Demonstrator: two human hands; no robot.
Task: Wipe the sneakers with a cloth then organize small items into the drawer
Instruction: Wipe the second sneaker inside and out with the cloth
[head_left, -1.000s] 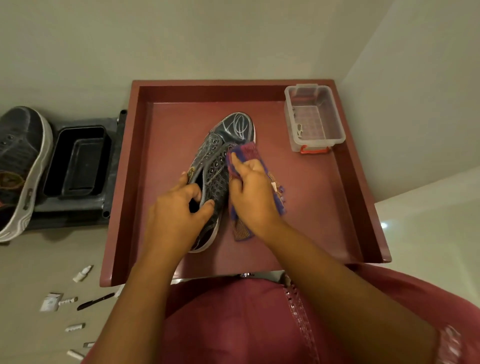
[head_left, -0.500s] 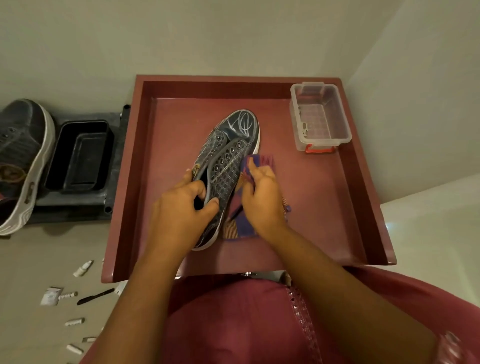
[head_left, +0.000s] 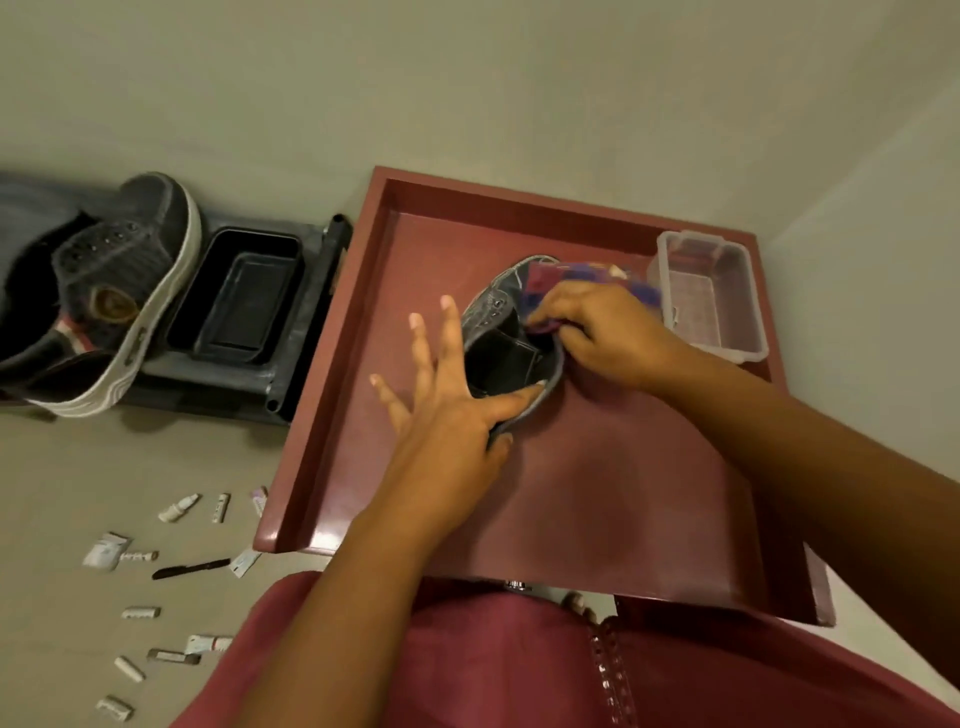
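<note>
A dark grey sneaker (head_left: 498, 332) lies in the open maroon drawer (head_left: 343, 395), its opening facing me. My left hand (head_left: 441, 405) has its fingers spread straight, the thumb pressing on the sneaker's heel rim. My right hand (head_left: 602, 332) grips a purple and red checked cloth (head_left: 582, 275) against the sneaker's upper, covering most of the toe. A second grey sneaker (head_left: 119, 291) with a white sole rests at the far left. Several small white items (head_left: 176, 509) and a black knife-like tool (head_left: 189, 569) lie scattered on the floor left of the drawer.
A clear plastic box (head_left: 711, 296) sits in the drawer's far right corner. A black tray (head_left: 239, 296) on a dark base lies between the second sneaker and the drawer. Walls stand close behind and to the right. My maroon clothing fills the lower frame.
The view shifted right and closer. My left hand let go of the sneaker's side and spread its fingers. My right hand moved the cloth up toward the toe.
</note>
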